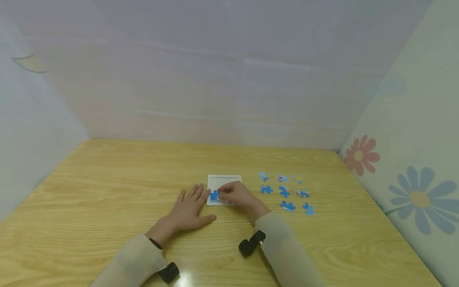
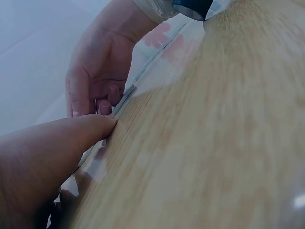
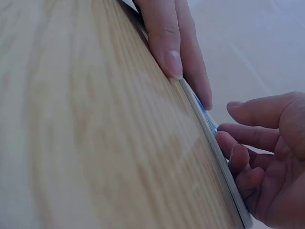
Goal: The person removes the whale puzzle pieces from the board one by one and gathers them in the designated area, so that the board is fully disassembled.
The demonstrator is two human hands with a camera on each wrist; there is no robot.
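A white square puzzle tray (image 1: 229, 179) lies on the wooden table (image 1: 107, 179). A blue puzzle piece (image 1: 214, 195) sits in its near left corner. My right hand (image 1: 224, 193) is curled over the tray and pinches that piece at its right side. My left hand (image 1: 201, 203) lies flat on the table, its fingertips against the tray's left edge. In the right wrist view the right hand (image 3: 238, 130) curls at the tray's rim (image 3: 214, 143), a sliver of the blue piece (image 3: 206, 113) shows, and the left hand's fingers (image 3: 174, 47) press the far edge.
Several loose blue puzzle pieces (image 1: 284, 192) lie in rows on the table right of the tray. Pale walls enclose the table on three sides; the right one carries flower prints (image 1: 360, 154). Bare wood stretches to the left and in front.
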